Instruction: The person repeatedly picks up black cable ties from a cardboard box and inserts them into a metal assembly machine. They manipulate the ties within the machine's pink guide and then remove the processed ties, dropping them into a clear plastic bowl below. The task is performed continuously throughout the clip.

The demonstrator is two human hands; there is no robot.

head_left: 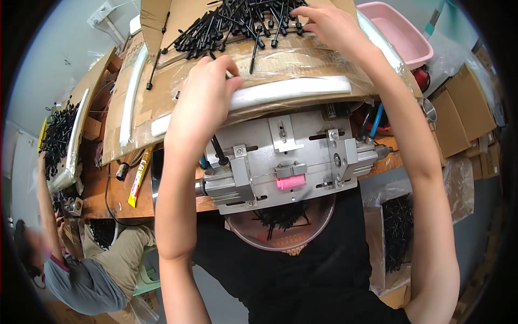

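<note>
Beyond the metal fixture [264, 152] are two hands [205, 89] and one heap of black rods [237, 24], too many to count. The fixture carries one pink block [291, 183]; one bowl [243, 229] sits below it, one yellow packet [140, 178] left, one pink basin [396, 35] beyond right.

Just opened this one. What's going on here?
A person's right hand is at the right side of a loose pile of thin black rod-shaped parts on brown cardboard. The left hand is over the near edge, by a long white foam strip; whether it grips anything is unclear. Nearer the person sit a silver metal fixture with a bright pink block, and a round translucent bowl holding more black parts.
</note>
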